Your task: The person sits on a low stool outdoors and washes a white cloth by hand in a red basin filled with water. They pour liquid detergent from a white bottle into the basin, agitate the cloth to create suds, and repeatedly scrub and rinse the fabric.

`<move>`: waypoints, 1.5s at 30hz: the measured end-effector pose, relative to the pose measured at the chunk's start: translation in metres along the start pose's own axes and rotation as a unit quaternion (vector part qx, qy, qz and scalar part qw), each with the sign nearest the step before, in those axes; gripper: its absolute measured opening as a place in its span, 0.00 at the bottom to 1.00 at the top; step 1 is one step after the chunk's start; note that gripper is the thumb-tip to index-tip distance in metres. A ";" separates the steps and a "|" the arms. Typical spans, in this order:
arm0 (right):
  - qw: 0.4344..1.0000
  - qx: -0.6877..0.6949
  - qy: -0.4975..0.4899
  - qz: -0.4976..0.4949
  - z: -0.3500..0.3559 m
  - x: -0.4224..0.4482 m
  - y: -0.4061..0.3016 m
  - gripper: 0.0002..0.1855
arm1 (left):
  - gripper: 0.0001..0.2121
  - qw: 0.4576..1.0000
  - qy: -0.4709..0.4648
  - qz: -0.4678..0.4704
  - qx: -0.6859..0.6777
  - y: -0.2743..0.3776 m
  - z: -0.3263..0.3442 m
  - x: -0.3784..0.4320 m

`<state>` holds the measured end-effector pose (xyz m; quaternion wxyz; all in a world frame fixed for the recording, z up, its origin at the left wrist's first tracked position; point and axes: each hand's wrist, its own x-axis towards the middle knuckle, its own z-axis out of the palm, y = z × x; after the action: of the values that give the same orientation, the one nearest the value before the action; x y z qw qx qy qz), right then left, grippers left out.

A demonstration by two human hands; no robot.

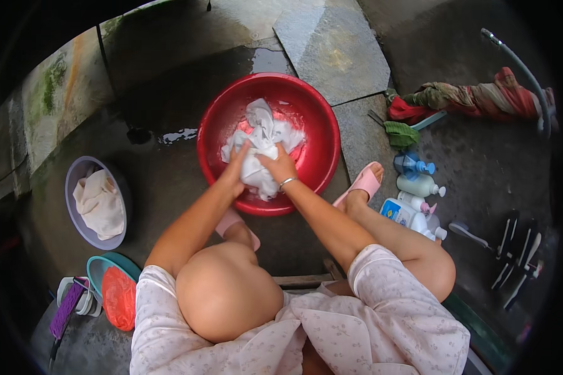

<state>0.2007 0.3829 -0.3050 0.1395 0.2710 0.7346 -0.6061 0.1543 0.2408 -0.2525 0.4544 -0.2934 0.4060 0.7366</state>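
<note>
A wide red plastic basin [323,140] stands on the wet floor in front of me. Wet white cloth [261,124] lies bunched in it, with a little water around the folds. My left hand [237,168] grips the near part of the cloth from the left, fingers pointing up the picture. From the right, my right hand [280,164] holds the same bunch, its thumb spread over the fabric; a silver bangle is on that wrist. Both hands are inside the basin near its lower rim, close together. The underside of the cloth and some fingertips are hidden.
A lavender basin [70,201] with cream cloth [101,204] stands left, above a teal basin [94,276] and red plastic bag [118,297]. At right are pump bottles [417,185], a green cloth [402,135], twisted wet fabric [474,99], a hose [525,65] and several brushes [469,234].
</note>
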 end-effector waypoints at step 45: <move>0.980 -0.061 -0.072 -0.173 0.032 0.009 -0.053 0.27 | 0.21 0.989 -0.007 -0.038 -0.141 0.038 -0.015 0.018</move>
<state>0.1596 0.3481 -0.2742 0.1015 0.0862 0.7941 -0.5930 0.1135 0.2262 -0.2623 0.4390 -0.3643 0.2837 0.7707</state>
